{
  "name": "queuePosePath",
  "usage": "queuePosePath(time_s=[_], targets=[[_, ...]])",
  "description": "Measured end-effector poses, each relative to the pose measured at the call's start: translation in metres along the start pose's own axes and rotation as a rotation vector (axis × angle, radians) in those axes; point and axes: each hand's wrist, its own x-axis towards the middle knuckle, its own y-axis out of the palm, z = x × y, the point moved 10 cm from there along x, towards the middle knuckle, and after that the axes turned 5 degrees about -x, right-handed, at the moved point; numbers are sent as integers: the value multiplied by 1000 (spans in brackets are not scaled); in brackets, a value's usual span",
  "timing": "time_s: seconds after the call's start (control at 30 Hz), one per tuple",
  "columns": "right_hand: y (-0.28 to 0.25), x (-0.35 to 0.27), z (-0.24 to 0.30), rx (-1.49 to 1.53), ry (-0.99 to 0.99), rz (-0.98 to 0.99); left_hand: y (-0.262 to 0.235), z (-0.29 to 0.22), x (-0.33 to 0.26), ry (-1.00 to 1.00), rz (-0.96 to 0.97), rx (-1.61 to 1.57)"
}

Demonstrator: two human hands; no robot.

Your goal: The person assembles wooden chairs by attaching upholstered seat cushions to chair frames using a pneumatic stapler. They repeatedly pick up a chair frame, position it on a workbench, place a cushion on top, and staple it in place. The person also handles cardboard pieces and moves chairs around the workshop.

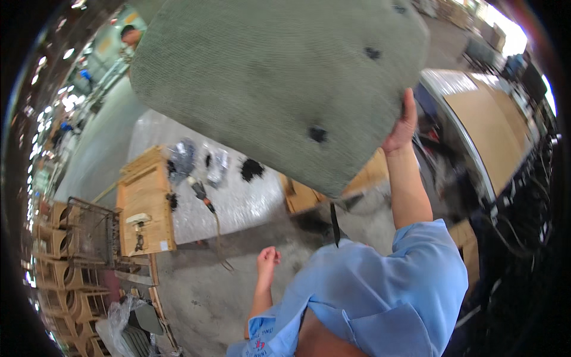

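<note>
Shiny clear plastic covers the work table, and on it lie a black heap of small pieces, some clear bags and a hand power tool, whose cord hangs over the near edge. At the left end of the table is a wooden tray; further left stand chair frames in stacks. Concrete floor shows below, and at the right side lies a brown cardboard sheet.

Above the table, partly hiding it, is a large grey-green panel with rounded corners and dark dimples. It is held slanting, one corner pointing down toward the blue shirt. Its upper part is cut off, so I cannot tell the long axis surely. The right hand grips the panel at its right edge, the fingers mostly hidden behind. The left hand is curled into a fist, well apart from the panel.
</note>
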Motion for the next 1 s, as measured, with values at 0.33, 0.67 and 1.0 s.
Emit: queuePosePath(time_s=[0.33, 0.67, 1.0], targets=[[6, -442, 121, -676, -486, -950, 33, 106, -81, -387, 394, 287], [-101, -472, -1, -418, -94, -1118, 78, 28, -61, -164, 416, 442], [-231, -321, -145, -223, 38, -940, 128, -35, -51, -205, 414, 223]])
